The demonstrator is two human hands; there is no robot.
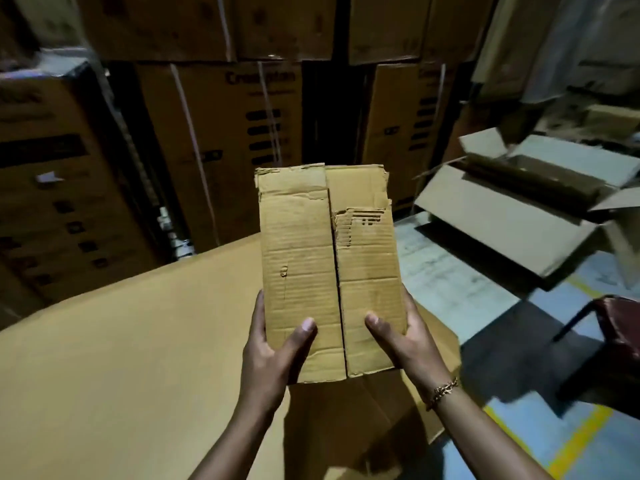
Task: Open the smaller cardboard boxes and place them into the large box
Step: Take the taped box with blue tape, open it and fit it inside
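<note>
The left hand (273,344) and right hand (403,336) grip the near end of a small box (329,265), one on each side edge, thumbs pressed on its top flaps either side of the centre seam. A bracelet (443,391) sits on the right wrist. Below the hands lies a wide cardboard sheet (121,358). Beyond the right hand, an open large box (512,216) rests on the floor (450,271). Past the fingertips stand stacked cartons (214,140).

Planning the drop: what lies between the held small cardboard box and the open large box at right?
Head view: only bare grey floor between small cardboard box and open large box.
</note>
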